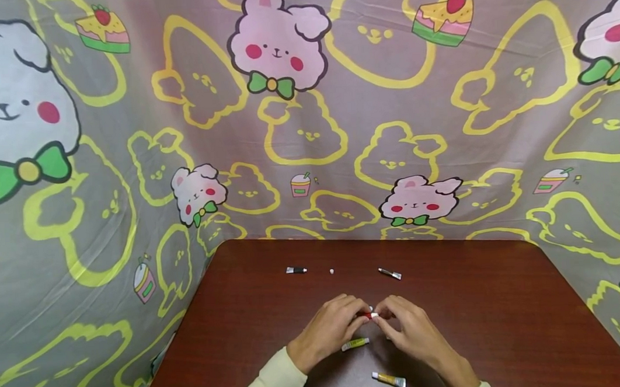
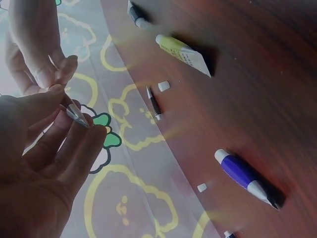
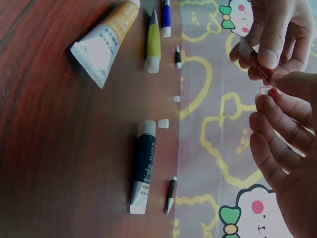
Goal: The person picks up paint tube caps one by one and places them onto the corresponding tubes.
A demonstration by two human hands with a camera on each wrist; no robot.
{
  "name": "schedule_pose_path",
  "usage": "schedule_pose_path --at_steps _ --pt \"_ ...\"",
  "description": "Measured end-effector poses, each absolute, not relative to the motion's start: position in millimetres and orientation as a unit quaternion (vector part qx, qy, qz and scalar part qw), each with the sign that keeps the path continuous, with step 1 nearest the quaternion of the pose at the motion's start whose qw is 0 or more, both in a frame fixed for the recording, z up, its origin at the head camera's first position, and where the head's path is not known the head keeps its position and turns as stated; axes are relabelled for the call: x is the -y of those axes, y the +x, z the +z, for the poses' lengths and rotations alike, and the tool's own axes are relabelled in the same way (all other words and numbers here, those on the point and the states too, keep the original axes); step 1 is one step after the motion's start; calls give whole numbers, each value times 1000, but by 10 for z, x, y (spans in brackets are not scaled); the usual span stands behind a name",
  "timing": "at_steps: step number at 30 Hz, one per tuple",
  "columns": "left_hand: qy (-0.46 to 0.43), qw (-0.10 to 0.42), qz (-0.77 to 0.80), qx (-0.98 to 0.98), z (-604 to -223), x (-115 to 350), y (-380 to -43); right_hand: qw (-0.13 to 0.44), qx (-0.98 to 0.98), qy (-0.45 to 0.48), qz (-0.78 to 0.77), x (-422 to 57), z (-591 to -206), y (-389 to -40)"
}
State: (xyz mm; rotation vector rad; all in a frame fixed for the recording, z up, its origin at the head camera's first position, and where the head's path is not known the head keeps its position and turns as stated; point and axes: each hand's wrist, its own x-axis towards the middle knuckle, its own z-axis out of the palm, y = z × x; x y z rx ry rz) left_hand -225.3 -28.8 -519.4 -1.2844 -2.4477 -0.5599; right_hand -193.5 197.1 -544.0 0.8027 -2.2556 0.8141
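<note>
Over the table, my left hand (image 1: 331, 324) pinches a small red paint tube (image 3: 258, 62) between thumb and fingers. The tube's flat silver tail (image 2: 77, 115) sticks out past those fingers in the left wrist view. At the tube's other end, my right hand (image 1: 414, 331) pinches the white cap (image 1: 374, 315) with thumb and forefinger. The fingertips of both hands almost meet there, hiding part of the cap. Just below the hands lies a yellow paint tube (image 1: 355, 344). An orange-yellow tube (image 1: 389, 380) lies nearer the front.
Toward the back of the brown table (image 1: 252, 301) lie a black tube (image 1: 296, 270), a loose white cap (image 1: 331, 271) and a dark brown tube (image 1: 390, 273). Wrist views also show a blue-purple tube (image 2: 240, 171) and a dark navy tube (image 3: 143, 163). Patterned cloth (image 1: 306, 117) hangs around the table.
</note>
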Motion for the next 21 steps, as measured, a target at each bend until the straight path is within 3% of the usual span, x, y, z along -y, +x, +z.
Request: schedule_pose_path --at_steps 21 --pt "-472 190 -174 843 -5260 284 -2281 270 869 309 276 -1984 -5483 -1961"
